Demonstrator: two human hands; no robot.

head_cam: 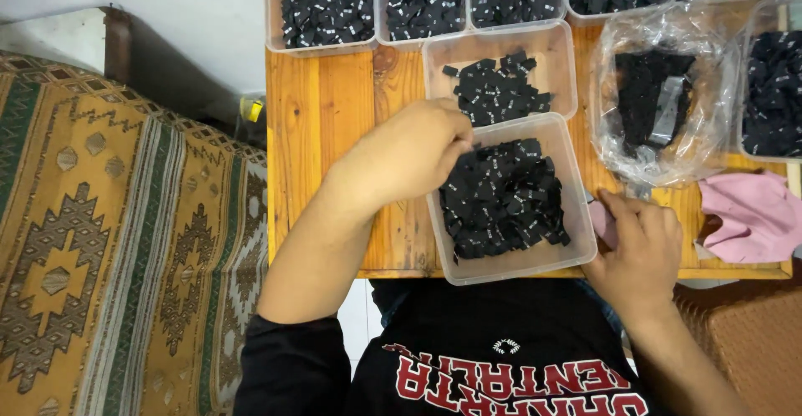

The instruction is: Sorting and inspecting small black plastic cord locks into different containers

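At near tub's [576, 253] left rim | left hand [409, 153] pinched into black tags [501, 199] | right hand [639, 245] curled beside tub, contents untold | single tag best pinched, tub steadied.

A wooden worktop [322, 124] is seen across the upper middle and right of the frame. Along its top edge a row of clear plastic tubs [327, 7] filled with small black tags is set. Below them, two more clear tubs [499, 69] [511, 199] of black tags are placed at centre. To the right, a clear plastic bag [660, 90] of tags and a pink cloth [748, 215] are laid.
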